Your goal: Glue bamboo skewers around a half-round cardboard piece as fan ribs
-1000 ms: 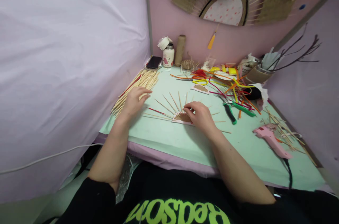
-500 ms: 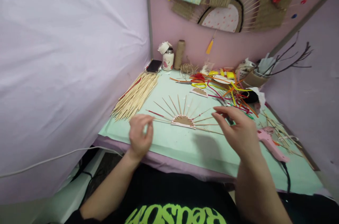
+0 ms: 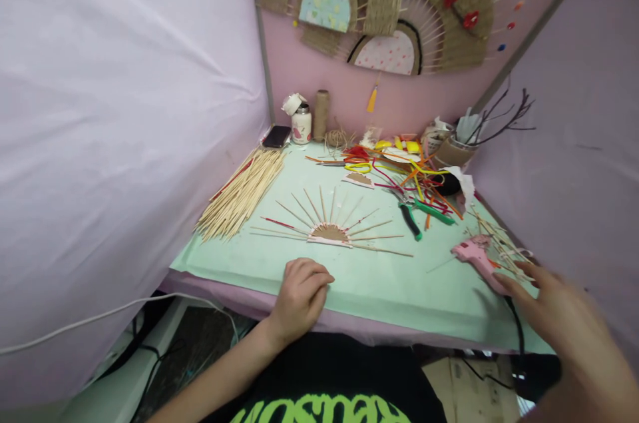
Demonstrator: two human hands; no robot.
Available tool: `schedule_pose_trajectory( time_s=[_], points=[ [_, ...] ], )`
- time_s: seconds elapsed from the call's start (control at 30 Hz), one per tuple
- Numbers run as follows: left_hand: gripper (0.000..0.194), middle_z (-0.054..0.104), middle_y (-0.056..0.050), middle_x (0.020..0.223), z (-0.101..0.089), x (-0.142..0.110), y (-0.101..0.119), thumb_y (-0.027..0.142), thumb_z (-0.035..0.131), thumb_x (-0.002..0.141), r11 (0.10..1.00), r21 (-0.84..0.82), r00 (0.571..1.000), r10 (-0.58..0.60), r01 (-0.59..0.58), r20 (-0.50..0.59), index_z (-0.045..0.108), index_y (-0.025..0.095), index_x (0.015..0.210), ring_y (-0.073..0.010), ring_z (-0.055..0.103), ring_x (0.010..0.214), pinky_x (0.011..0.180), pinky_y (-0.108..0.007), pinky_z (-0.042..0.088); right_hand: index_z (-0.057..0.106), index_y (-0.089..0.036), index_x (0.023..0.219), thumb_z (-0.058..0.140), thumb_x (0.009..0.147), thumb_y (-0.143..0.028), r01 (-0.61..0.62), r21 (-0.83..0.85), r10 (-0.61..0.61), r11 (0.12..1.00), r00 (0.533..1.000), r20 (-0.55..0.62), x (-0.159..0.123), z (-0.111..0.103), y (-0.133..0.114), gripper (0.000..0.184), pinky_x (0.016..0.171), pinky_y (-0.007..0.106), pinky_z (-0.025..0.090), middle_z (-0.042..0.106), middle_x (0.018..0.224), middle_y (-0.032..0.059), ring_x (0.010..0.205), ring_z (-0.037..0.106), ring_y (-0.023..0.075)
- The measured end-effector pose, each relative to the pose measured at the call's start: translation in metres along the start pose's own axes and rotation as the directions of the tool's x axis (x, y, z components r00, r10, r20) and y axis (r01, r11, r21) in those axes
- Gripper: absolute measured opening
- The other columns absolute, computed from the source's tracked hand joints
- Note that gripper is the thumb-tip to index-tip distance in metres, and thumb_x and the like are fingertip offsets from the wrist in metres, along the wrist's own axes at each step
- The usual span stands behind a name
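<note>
Fingers curled together, my left hand [image 3: 302, 293] rests on the table's front edge, with nothing visible in it. Beyond it lies a half-round cardboard piece [image 3: 329, 232] with a pale edge. Thin wooden sticks [image 3: 377, 228] fan out from its curved side, and one on the left [image 3: 279, 222] is partly red. My right hand [image 3: 559, 306], somewhat blurred, is at the right with thumb and fingers apart. It is close to the handle of a pink glue gun [image 3: 482, 264]; whether it touches the handle I cannot tell.
A pile of sticks [image 3: 244, 193] lies at the left. Green-handled pliers [image 3: 412, 220], yellow-handled scissors [image 3: 358, 168] and coloured pipe cleaners [image 3: 424, 176] lie behind the fan. A bottle [image 3: 301, 124], phone [image 3: 276, 136] and twine spool [image 3: 322, 115] are at the back. A black cord [image 3: 516, 326] trails from the glue gun.
My right hand has moved right, from beside the fan to the glue gun's handle. My left hand has come away from the fan's left end and down onto the front edge. The view has shifted.
</note>
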State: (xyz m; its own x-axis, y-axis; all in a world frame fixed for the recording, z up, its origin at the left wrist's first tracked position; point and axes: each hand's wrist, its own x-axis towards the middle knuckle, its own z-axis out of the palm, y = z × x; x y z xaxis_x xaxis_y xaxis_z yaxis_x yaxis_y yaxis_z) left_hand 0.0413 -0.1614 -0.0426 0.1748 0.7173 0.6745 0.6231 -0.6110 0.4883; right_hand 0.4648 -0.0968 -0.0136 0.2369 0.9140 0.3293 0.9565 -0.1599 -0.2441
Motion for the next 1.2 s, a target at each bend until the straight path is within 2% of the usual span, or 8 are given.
schedule_pose_trajectory(
  time_s=[0.13,0.23,0.4,0.77,0.93,1.07,1.13,1.2],
  points=[
    [0.02,0.069,-0.004,0.091,0.0,0.001,0.0,0.005,0.053,0.088,1.0,0.02,1.0,0.006,-0.006,0.024,0.064,0.019,0.097,-0.0188,0.059,0.092,0.086,-0.038,0.043,0.068,-0.014,0.111,0.048,0.083,-0.057,0.033,-0.166,-0.012,0.985,0.992,0.126,-0.002,0.015,-0.004,0.055,0.079,0.051,0.049,0.067,0.107,0.0266,0.1,0.063,0.0428],
    [0.019,0.069,-0.004,0.092,0.0,0.001,-0.001,0.006,0.054,0.089,1.0,0.026,0.998,0.012,-0.013,0.054,0.063,0.02,0.097,-0.0187,0.059,0.093,0.088,-0.038,0.042,0.063,-0.009,0.12,0.05,0.089,-0.049,0.054,-0.274,-0.001,0.96,0.982,0.19,-0.006,0.008,-0.017,0.053,0.09,0.047,0.047,0.066,0.112,0.0248,0.107,0.062,0.039],
    [0.018,0.068,-0.005,0.095,0.003,0.002,-0.011,0.007,0.055,0.089,0.996,0.063,0.995,0.059,-0.064,0.078,0.064,0.02,0.099,-0.0198,0.059,0.094,0.088,-0.039,0.041,0.062,-0.007,0.123,0.055,0.091,-0.044,-0.029,-0.316,0.123,0.948,0.952,0.28,-0.008,-0.008,-0.036,0.049,0.094,0.04,0.043,0.064,0.117,0.023,0.111,0.06,0.0352],
    [0.017,0.07,-0.005,0.095,0.003,0.003,-0.013,0.009,0.056,0.089,0.992,0.086,0.991,0.087,-0.096,0.102,0.065,0.021,0.098,-0.0201,0.061,0.093,0.087,-0.038,0.042,0.061,-0.014,0.117,0.045,0.097,-0.047,-0.187,-0.232,0.234,0.955,0.952,0.195,-0.001,0.019,-0.046,0.042,0.086,0.04,0.044,0.066,0.111,0.0181,0.108,0.06,0.0322],
    [0.019,0.069,-0.006,0.096,0.004,0.002,-0.014,0.01,0.057,0.088,0.996,0.051,0.994,0.07,-0.074,0.084,0.066,0.022,0.099,-0.0212,0.061,0.094,0.086,-0.039,0.045,0.061,-0.013,0.12,0.041,0.096,-0.045,-0.246,-0.055,0.251,0.968,0.958,0.139,-0.002,0.008,-0.039,0.044,0.092,0.047,0.042,0.066,0.116,0.0194,0.11,0.06,0.0337],
    [0.02,0.069,-0.006,0.095,0.004,0.004,-0.011,0.008,0.057,0.087,0.998,0.037,0.998,0.042,-0.044,0.056,0.066,0.021,0.098,-0.0205,0.061,0.093,0.086,-0.038,0.047,0.062,-0.012,0.118,0.042,0.091,-0.053,-0.234,0.259,0.24,0.937,0.971,0.01,-0.004,-0.014,-0.037,0.053,0.083,0.041,0.046,0.068,0.108,0.0176,0.095,0.062,0.0292],
    [0.02,0.069,-0.005,0.094,0.004,0.005,-0.008,0.007,0.056,0.087,0.999,0.029,0.998,0.032,-0.033,0.053,0.066,0.021,0.097,-0.02,0.061,0.093,0.086,-0.037,0.048,0.065,-0.015,0.105,0.043,0.088,-0.062,-0.214,0.456,0.285,0.864,0.954,-0.094,-0.005,-0.022,-0.044,0.055,0.078,0.038,0.046,0.067,0.095,0.0129,0.086,0.061,0.0256],
    [0.021,0.069,-0.005,0.094,0.005,0.004,-0.005,0.006,0.055,0.087,0.999,0.027,0.998,0.018,-0.02,0.061,0.066,0.02,0.097,-0.0197,0.061,0.093,0.086,-0.037,0.048,0.064,-0.017,0.095,0.048,0.086,-0.065,-0.166,0.701,0.364,0.693,0.92,-0.143,-0.007,-0.027,-0.057,0.051,0.072,0.035,0.046,0.062,0.082,0.0059,0.074,0.057,0.0198]
  ],
)
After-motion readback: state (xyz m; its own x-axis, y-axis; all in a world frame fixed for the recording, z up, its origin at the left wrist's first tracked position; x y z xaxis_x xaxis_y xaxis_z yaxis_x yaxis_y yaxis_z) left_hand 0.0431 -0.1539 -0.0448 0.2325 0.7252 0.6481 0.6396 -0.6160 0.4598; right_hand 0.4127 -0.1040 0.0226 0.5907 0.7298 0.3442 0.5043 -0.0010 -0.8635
